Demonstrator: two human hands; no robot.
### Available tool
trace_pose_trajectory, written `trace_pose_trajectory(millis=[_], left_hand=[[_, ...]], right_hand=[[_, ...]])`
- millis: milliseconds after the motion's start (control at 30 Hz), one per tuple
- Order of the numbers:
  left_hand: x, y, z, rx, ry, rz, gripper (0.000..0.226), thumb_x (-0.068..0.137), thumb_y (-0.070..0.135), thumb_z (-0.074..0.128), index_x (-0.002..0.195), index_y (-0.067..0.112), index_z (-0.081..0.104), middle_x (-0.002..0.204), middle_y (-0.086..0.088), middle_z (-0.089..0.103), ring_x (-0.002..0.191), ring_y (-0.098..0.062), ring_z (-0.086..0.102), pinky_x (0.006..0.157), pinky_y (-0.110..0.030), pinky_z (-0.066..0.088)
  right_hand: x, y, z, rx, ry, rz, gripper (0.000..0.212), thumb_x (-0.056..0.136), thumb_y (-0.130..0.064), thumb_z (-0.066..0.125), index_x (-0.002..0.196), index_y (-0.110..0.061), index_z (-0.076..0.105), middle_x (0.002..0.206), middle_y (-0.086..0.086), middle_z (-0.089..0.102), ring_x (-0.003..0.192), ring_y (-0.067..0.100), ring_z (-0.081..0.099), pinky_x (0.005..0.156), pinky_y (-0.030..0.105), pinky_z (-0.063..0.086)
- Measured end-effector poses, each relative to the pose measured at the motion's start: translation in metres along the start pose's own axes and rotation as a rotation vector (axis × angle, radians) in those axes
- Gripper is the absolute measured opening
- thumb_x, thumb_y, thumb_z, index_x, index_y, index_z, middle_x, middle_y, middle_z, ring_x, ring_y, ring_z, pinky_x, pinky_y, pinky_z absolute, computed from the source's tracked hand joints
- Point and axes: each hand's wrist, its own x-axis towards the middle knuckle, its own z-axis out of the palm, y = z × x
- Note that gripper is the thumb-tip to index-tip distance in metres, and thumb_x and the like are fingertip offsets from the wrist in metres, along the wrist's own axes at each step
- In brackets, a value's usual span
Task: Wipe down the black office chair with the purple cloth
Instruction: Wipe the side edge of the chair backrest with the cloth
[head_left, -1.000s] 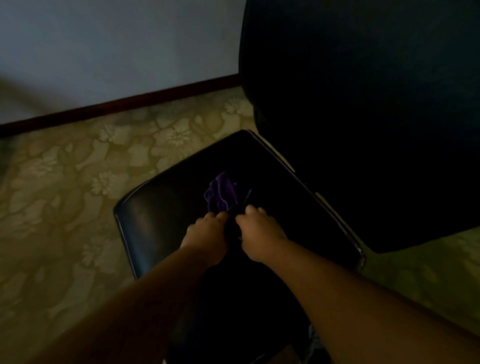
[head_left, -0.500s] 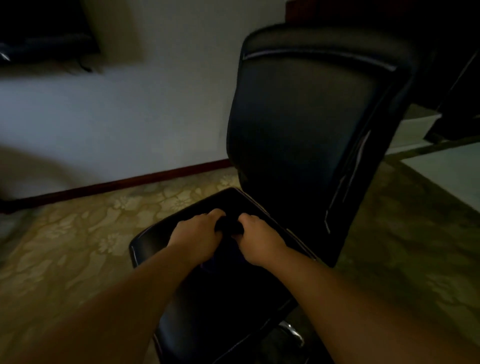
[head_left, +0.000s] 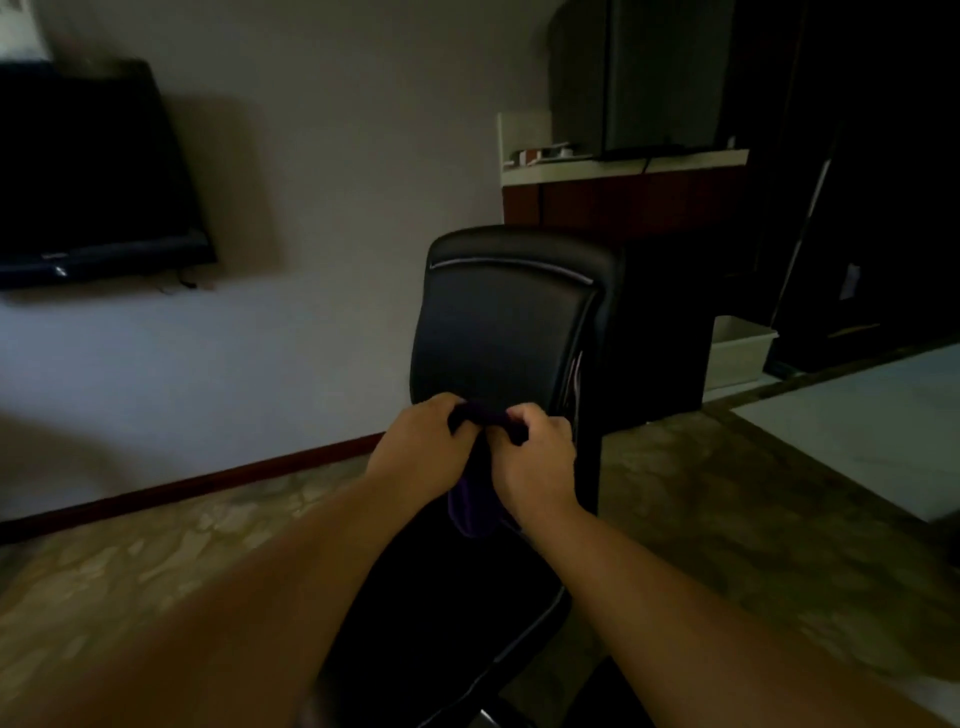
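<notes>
The black office chair (head_left: 498, 327) stands in front of me, its padded backrest upright and its seat dark below my forearms. Both hands hold the purple cloth (head_left: 472, 506) up in front of the lower backrest. My left hand (head_left: 415, 441) pinches one top corner and my right hand (head_left: 535, 457) pinches the other. The cloth is stretched between them and hangs down in a fold above the seat. Most of the seat is hidden by my arms and the dim light.
A dark flat screen (head_left: 93, 176) hangs on the wall at the left. Behind the chair stands a dark wooden cabinet (head_left: 623, 202) with a white top. Patterned flooring (head_left: 727, 519) lies around the chair, and a pale surface (head_left: 872, 421) lies at the right.
The view has tilted up from the seat to the backrest. Both hands have lifted the cloth off the seat and now hold it in the air before the backrest.
</notes>
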Motion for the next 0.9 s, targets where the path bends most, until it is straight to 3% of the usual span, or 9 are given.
trace_pose_trajectory(millis=[100,200,300,400,533,633,733,800,900], left_hand=[[0.011,0.028,0.005,-0.09,-0.04,0.029,0.027,0.099,0.039,0.046,0.118,0.032,0.063,0.104,0.008,0.067,0.085,-0.006,0.063,0.073,-0.022,0.053],[0.027,0.052,0.013,-0.119,-0.147,0.069,0.031,0.101,0.034,0.041,0.118,0.032,0.067,0.1,0.006,0.07,0.082,-0.007,0.066,0.068,-0.021,0.052],[0.048,0.073,0.023,-0.13,-0.167,0.089,0.028,0.101,0.03,0.042,0.109,0.025,0.069,0.098,0.004,0.071,0.081,-0.006,0.065,0.064,-0.017,0.049],[0.071,0.083,0.029,-0.177,-0.108,0.072,0.02,0.096,0.036,0.053,0.099,0.029,0.071,0.088,0.011,0.07,0.073,0.001,0.065,0.052,-0.008,0.041],[0.101,0.088,0.035,-0.227,-0.078,0.096,0.022,0.09,0.043,0.062,0.085,0.025,0.073,0.076,0.007,0.071,0.064,-0.002,0.065,0.053,-0.013,0.045],[0.128,0.096,0.036,-0.247,-0.108,0.132,0.019,0.086,0.038,0.07,0.102,0.027,0.071,0.088,0.011,0.069,0.077,0.001,0.064,0.063,-0.014,0.046],[0.16,0.111,0.028,-0.26,-0.223,0.202,0.043,0.084,0.02,0.073,0.125,0.026,0.061,0.103,0.009,0.063,0.089,0.003,0.058,0.071,-0.011,0.043],[0.181,0.122,0.026,-0.226,-0.238,0.234,0.044,0.087,0.019,0.068,0.13,0.027,0.058,0.108,0.006,0.061,0.094,-0.002,0.058,0.073,-0.012,0.042],[0.208,0.136,0.038,-0.061,-0.112,0.349,0.04,0.091,0.034,0.064,0.13,0.029,0.057,0.119,0.002,0.055,0.106,-0.011,0.056,0.085,-0.018,0.045]], right_hand=[[0.012,0.005,-0.021,-0.138,0.039,0.015,0.021,0.09,-0.043,0.054,0.1,-0.033,0.071,0.107,-0.001,0.045,0.098,0.022,0.053,0.088,0.039,0.05],[0.032,0.004,-0.04,0.182,-0.052,0.012,0.022,0.089,-0.029,0.05,0.083,-0.03,0.071,0.105,0.015,0.06,0.082,0.02,0.063,0.072,0.036,0.055],[0.054,0.004,-0.053,0.363,-0.139,0.015,0.024,0.088,-0.029,0.049,0.097,-0.029,0.072,0.105,0.01,0.067,0.089,0.021,0.068,0.08,0.044,0.058],[0.072,0.01,-0.062,0.419,-0.089,0.015,0.04,0.084,-0.045,0.053,0.123,-0.038,0.06,0.125,-0.001,0.06,0.11,0.013,0.062,0.098,0.04,0.051],[0.094,0.011,-0.075,0.489,0.014,-0.031,0.03,0.095,-0.023,0.057,0.122,-0.037,0.052,0.117,-0.006,0.06,0.102,0.011,0.063,0.085,0.03,0.055],[0.114,0.007,-0.084,0.5,0.159,-0.06,0.022,0.091,-0.017,0.064,0.105,-0.031,0.056,0.101,-0.004,0.063,0.087,0.011,0.066,0.068,0.027,0.058],[0.137,0.012,-0.088,0.496,0.287,-0.054,0.017,0.088,-0.017,0.067,0.095,-0.033,0.064,0.095,-0.004,0.068,0.083,0.013,0.068,0.073,0.04,0.061],[0.149,0.018,-0.086,0.5,0.334,-0.045,0.019,0.087,-0.02,0.068,0.092,-0.038,0.069,0.101,-0.004,0.067,0.089,0.014,0.068,0.077,0.042,0.06],[0.16,0.021,-0.08,0.41,0.399,-0.1,0.019,0.088,-0.017,0.068,0.097,-0.034,0.072,0.112,-0.004,0.055,0.096,0.002,0.06,0.079,0.014,0.052]])
